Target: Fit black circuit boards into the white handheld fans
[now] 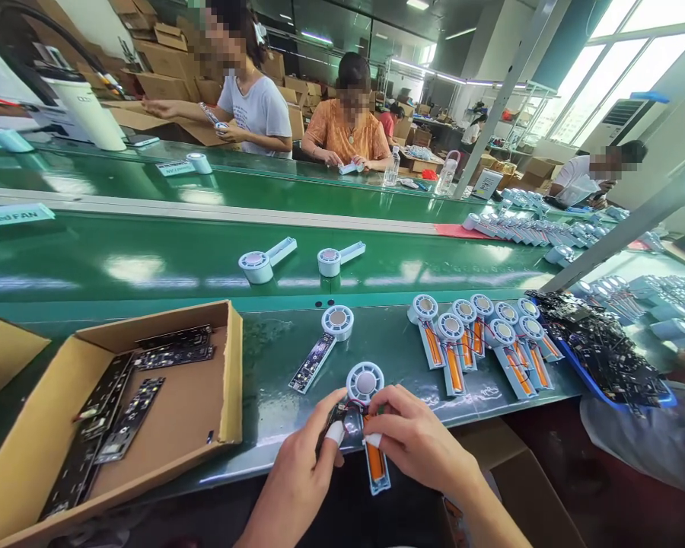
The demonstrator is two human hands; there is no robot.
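Note:
A light-blue handheld fan [366, 383] lies at the table's front edge, its open handle with an orange battery [376, 460] jutting past the edge. My left hand [305, 457] is closed at the fan's left side, with a dark circuit board [333, 417] partly showing between thumb and fingers. My right hand [416, 434] is closed over the top of the handle, fingertips pinched together near thin wires [352, 406]; what they grip is hidden. White covers wrap a fingertip on each hand. Just behind lies another fan [337, 323] with a circuit board [313, 363] fitted in its handle.
On the left, a cardboard box [235, 380] holds several circuit boards. Several fans with orange batteries [455, 369] lie to the right, beside a blue tray [602, 396] heaped with dark boards. Two fans [255, 266] rest on the green belt [148, 259]. Several people work across it.

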